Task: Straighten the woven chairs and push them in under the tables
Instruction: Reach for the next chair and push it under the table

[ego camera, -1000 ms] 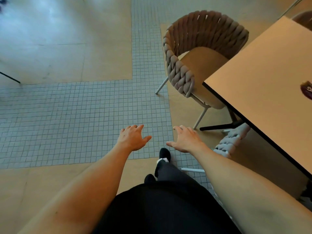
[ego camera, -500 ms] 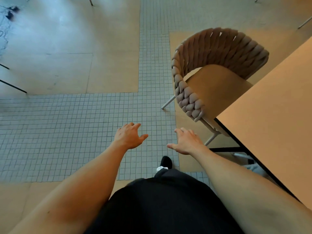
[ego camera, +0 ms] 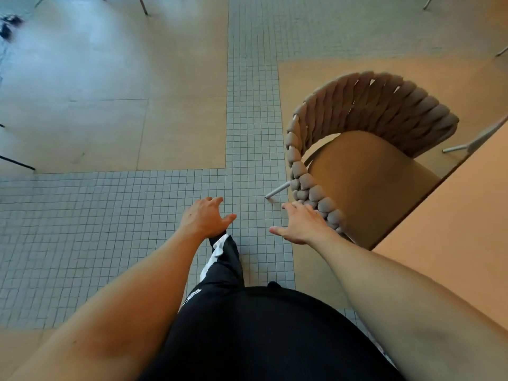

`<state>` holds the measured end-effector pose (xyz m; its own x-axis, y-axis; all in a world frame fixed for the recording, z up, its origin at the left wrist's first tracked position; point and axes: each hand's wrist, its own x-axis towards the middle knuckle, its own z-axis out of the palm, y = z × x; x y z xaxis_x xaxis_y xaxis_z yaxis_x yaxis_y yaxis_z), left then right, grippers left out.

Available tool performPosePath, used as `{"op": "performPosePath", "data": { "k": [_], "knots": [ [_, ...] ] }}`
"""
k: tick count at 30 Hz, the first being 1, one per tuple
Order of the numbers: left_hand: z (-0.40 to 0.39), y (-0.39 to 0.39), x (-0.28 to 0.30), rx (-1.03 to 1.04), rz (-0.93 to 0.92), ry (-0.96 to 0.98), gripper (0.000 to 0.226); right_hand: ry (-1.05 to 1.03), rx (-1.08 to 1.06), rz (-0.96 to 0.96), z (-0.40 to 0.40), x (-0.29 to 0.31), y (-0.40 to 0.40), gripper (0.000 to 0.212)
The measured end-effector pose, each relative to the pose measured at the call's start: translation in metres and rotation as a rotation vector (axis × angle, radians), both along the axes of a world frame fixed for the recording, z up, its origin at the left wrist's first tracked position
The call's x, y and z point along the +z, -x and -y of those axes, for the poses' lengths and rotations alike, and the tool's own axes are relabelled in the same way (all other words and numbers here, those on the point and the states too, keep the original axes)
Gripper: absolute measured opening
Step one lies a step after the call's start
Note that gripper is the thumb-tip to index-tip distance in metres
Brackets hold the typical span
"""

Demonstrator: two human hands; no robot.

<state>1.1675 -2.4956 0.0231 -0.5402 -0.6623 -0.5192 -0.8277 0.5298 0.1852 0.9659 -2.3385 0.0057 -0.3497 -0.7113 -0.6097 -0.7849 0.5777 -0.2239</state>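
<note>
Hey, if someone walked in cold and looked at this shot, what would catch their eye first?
Probably the woven chair at right, its thick braided back curving around a tan seat that is partly tucked under the table. Next, the two bare arms reaching forward: the right hand open beside the chair's braided rim, the left hand open over the grey tiled floor.

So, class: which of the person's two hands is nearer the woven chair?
The right hand, fingers spread, right by the woven chair's braided arm. The left hand hangs over the tiled floor, farther away.
</note>
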Motion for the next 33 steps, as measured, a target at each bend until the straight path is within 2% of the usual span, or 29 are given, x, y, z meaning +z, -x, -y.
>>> {"op": "performPosePath", "data": {
  "k": [9, 13, 20, 33],
  "knots": [
    [0.151, 0.054, 0.004, -0.144, 0.006, 0.010, 0.077, -0.008, -0.130, -0.001, 0.119, -0.003, 0.031, 0.089],
    [0.214, 0.078, 0.012, -0.217, 0.013, 0.004, 0.078, -0.004, -0.233, 0.028, 0.173, -0.001, 0.044, 0.095],
    [0.290, 0.131, 0.009, -0.356, 0.018, -0.009, 0.080, -0.004, -0.339, -0.005, 0.233, 0.008, 0.072, 0.094],
    [0.387, 0.324, -0.008, -0.654, 0.012, 0.032, 0.084, 0.006, -0.651, -0.024, 0.286, -0.013, 0.194, 0.105]
  ]
}}
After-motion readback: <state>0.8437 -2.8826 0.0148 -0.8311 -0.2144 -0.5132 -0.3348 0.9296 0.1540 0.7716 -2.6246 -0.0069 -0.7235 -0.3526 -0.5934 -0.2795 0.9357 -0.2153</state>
